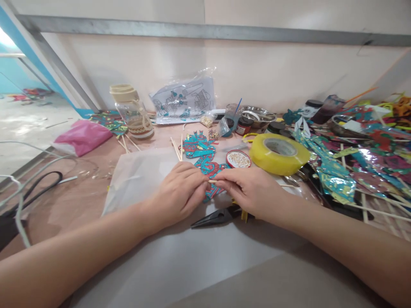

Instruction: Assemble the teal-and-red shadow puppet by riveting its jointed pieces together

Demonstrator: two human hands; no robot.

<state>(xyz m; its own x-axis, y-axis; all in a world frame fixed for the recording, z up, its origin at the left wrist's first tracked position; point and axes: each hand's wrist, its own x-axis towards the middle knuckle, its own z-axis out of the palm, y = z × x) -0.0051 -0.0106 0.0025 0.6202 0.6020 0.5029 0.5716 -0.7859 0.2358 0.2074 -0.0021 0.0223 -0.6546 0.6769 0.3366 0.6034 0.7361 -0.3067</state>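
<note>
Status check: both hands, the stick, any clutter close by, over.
Left hand and right hand pinching wooden stick. Blue-and-red cutout partly hidden by hands. Needle-nose pliers close to right hand.

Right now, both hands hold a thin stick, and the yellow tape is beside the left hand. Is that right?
Not quite: the head view shows the yellow tape beside the right hand, not the left hand. Both do hold a thin stick.

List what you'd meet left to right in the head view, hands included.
Pink bag, capped bottle, left hand, stick between the hands, right hand, shiny blue-and-yellow cutout.
</note>
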